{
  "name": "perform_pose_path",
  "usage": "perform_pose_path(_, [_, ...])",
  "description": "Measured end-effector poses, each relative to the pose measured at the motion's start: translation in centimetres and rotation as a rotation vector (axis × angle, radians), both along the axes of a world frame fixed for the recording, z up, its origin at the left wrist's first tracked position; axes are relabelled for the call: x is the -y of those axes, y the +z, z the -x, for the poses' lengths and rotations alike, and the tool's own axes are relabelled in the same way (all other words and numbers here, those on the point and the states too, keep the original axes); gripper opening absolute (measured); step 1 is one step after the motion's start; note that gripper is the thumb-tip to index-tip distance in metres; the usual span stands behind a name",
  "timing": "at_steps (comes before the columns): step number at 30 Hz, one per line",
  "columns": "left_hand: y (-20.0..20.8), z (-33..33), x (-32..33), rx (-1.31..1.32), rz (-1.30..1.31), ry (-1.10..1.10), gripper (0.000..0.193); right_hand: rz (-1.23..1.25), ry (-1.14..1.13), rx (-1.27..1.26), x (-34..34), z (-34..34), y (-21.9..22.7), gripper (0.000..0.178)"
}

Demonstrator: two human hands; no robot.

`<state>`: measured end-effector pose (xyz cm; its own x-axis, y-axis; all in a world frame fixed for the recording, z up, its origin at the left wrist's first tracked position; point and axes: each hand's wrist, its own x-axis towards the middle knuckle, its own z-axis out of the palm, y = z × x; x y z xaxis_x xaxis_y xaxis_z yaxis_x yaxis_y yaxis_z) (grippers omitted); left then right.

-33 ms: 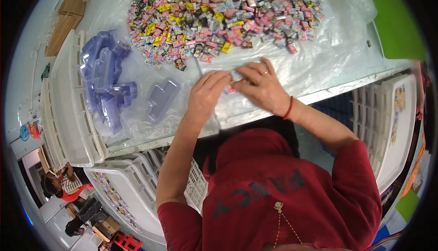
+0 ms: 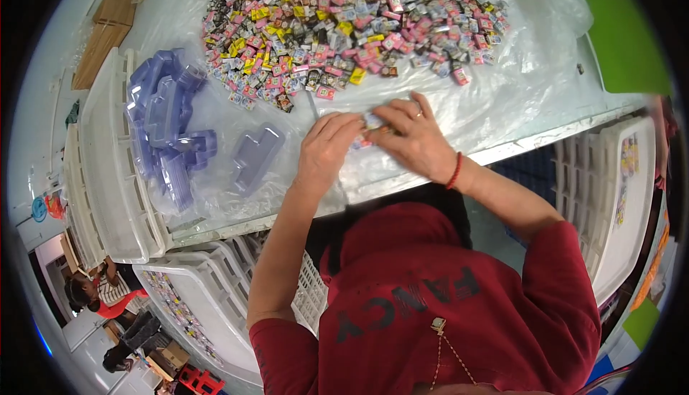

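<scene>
Left hand (image 2: 324, 148) and right hand (image 2: 412, 139) curled against small packets (image 2: 360, 141), mid-frame.
Whether either clamped them couldn't be told; a colourful pile (image 2: 352, 33) lay upper centre.

"What sort of place is this?"

"A workshop, by the look of it: a heap of tiny colourful packets (image 2: 344, 29) fills the upper middle of a plastic-covered table (image 2: 502, 152), with translucent bluish plastic trays (image 2: 163, 119) to the left."

"Could be a home, though?"

"Hardly. White plastic crates (image 2: 212, 287) stand stacked at lower left and far right, and other people (image 2: 111, 293) sit near cardboard boxes (image 2: 174, 354) at the lower-left edge."
</scene>
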<state>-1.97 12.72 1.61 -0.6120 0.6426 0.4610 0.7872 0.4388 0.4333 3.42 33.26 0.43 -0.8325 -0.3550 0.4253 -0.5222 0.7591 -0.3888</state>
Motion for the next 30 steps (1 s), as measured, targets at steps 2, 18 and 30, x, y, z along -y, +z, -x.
perform_pose_path(2, [-0.7, -0.2, -0.2, 0.055, -0.064, 0.041, 0.019, 0.006, -0.001, -0.01, 0.1, 0.2, 0.1, 0.029])
perform_pose_path(18, [-1.0, -1.9, -0.2, -0.111, 0.103, 0.072, 0.036, -0.045, 0.049, -0.037, -0.1, 0.6, 0.4, 0.026])
perform_pose_path(30, [-1.1, -3.0, 0.1, 0.049, 0.041, 0.133, 0.048, 0.012, 0.128, 0.192, -1.1, 4.3, 1.8, 0.014])
